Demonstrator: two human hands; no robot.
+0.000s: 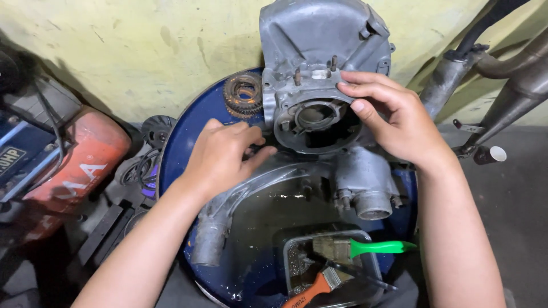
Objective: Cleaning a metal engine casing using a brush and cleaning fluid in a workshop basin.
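Wall (pixel 142 51): pale yellow-green plaster, stained and scuffed, with shadow falling across its left part.
Floor (pixel 514 194): dark grey concrete at the right, dull and worn.
Left side: a red and blue machine (pixel 63 159) stands low against the wall, with black cables (pixel 140 165) coiled beside it.
Right side: grey metal pipes (pixel 502 85) lean along the wall; a small white cup (pixel 494 154) sits just below them.
Light: soft and even from above, dimmer towards the left corner.

Head camera looks steeply down, close above the blue drum (pixel 182 137).
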